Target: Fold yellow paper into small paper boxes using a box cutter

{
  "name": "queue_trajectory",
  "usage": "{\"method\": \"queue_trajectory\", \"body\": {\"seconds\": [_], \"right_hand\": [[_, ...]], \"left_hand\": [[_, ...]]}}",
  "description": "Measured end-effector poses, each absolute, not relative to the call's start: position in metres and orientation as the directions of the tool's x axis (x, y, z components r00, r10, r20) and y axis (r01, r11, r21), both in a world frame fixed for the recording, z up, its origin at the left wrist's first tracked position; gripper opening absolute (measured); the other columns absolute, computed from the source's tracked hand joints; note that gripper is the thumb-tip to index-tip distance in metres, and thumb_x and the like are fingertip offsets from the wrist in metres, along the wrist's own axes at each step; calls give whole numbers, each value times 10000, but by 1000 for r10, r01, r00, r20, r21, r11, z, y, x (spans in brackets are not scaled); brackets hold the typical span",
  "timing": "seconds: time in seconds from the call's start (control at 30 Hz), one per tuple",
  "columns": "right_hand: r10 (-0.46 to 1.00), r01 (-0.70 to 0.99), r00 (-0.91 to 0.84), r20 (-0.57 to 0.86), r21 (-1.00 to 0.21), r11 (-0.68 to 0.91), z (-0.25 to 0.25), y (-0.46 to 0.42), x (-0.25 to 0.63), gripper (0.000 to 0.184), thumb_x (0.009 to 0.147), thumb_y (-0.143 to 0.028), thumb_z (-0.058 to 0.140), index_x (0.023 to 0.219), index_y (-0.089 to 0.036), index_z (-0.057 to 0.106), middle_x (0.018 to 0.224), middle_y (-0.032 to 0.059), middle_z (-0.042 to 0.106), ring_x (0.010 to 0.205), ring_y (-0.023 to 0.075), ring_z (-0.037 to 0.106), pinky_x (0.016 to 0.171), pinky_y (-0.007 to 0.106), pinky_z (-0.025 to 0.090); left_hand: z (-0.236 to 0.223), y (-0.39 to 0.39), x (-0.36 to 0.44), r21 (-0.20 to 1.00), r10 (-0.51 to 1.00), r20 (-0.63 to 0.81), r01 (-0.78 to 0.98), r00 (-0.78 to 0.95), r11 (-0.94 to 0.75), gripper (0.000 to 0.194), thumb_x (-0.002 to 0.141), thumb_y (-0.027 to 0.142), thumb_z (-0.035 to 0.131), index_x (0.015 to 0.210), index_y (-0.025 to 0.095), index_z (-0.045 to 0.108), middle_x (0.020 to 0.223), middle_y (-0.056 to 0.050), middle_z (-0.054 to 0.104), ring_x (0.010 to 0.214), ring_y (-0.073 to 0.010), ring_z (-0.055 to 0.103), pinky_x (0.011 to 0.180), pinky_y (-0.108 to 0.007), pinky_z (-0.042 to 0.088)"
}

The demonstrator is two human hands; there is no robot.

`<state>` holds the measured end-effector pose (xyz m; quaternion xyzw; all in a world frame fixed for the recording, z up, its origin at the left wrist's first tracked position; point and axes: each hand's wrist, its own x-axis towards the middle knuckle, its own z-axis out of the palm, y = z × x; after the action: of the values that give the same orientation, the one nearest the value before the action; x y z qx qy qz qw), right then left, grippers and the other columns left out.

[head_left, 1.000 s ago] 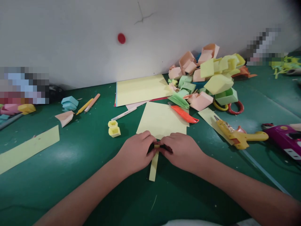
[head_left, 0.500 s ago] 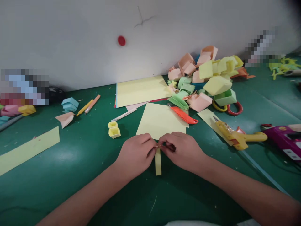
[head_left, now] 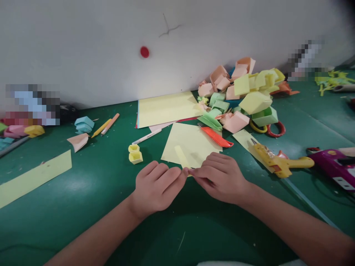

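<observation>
Between my fingertips is a narrow yellow paper strip (head_left: pixel 182 156), its free end pointing away from me over a yellow paper sheet (head_left: pixel 177 138). My left hand (head_left: pixel 161 184) pinches the near end of the strip from the left. From the right, my right hand (head_left: pixel 222 177) grips the same end, thumb and finger pressed together. The fingertips partly hide the held end. An orange-red utility knife (head_left: pixel 217 137) lies on the sheet's right side. Two small joined yellow paper boxes (head_left: pixel 135 157) stand to the left of my hands.
Folded paper pieces (head_left: pixel 235 96) are heaped at the back right, near scissors (head_left: pixel 276 128). A yellow glue gun (head_left: pixel 283 160) lies on the right, beside a purple device (head_left: pixel 332 166). Stacked sheets (head_left: pixel 166 109), a white pen (head_left: pixel 146 136) and a pale strip (head_left: pixel 36 179) lie farther back and left.
The strip's free end hung toward me before; now it points away, over the sheet. Both hands have shifted slightly and still pinch it.
</observation>
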<state>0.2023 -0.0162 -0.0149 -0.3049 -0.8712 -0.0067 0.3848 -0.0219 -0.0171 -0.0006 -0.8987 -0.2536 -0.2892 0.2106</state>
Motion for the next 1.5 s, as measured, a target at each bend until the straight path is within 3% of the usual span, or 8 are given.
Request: {"method": "queue_trajectory", "body": {"seconds": [0.1,0.23,0.43,0.6,0.9,1.13,1.3,1.5], "right_hand": [[645,569,-530,551,-334,752,-18,-14,203,120,929,-161,589,838,-196,658,666,-7,662,607,130,537,608,282,373],[805,675,-549,226,-447,587,-21,-12,203,42,869,-222,643,866,-206,682,702,1,665,649,153,555,601,284,330],[846,756,-533,-1,-450,476,-17,-11,199,98,885,-216,596,840,-215,682,717,11,655,688,164,538,604,282,287],[865,781,-501,-33,-447,436,-18,-11,197,121,933,-237,558,887,-210,666,717,15,627,695,168,513,609,282,268],[850,791,-526,-15,-374,483,-18,-12,191,171,994,-243,480,975,-197,644,785,49,648,711,194,523,645,312,251],[885,795,-465,23,-430,428,-29,-10,190,139,959,-243,524,1036,-222,637,753,10,646,688,178,530,582,289,234],[900,781,-435,-1,-498,377,-28,-5,190,151,927,-229,572,986,-265,706,772,-4,693,717,172,580,583,272,289],[891,737,-454,0,-563,375,-29,-1,193,185,940,-250,581,989,-289,755,966,-9,781,899,205,672,669,289,408]], "left_hand": [[-8,-11,-19,-107,441,556,587,704,-802,92,933,178,636,849,188,673,774,10,689,666,-140,580,591,-322,410],[-18,-7,-13,193,636,363,613,681,-766,108,929,213,585,878,189,678,873,-26,680,779,-187,601,688,-353,438],[-21,-7,-11,406,716,162,615,679,-676,126,922,217,554,901,179,672,942,-48,652,869,-210,586,782,-378,449],[-24,-6,-10,439,763,139,651,631,-619,117,927,215,545,893,179,650,933,-43,644,883,-210,580,792,-377,434],[-21,-5,-12,363,799,127,722,588,-589,87,919,231,561,863,188,610,904,-26,621,856,-208,583,725,-368,384],[-24,-4,-12,408,807,159,706,569,-579,75,901,193,566,950,189,623,1054,-49,599,933,-210,590,773,-363,441],[-22,-3,-13,396,795,136,703,592,-591,55,896,173,547,898,187,601,987,-43,621,886,-208,589,748,-366,442],[-19,-3,-15,413,772,157,669,616,-618,93,854,172,583,943,196,600,1000,-50,649,955,-231,596,823,-397,472]]}}
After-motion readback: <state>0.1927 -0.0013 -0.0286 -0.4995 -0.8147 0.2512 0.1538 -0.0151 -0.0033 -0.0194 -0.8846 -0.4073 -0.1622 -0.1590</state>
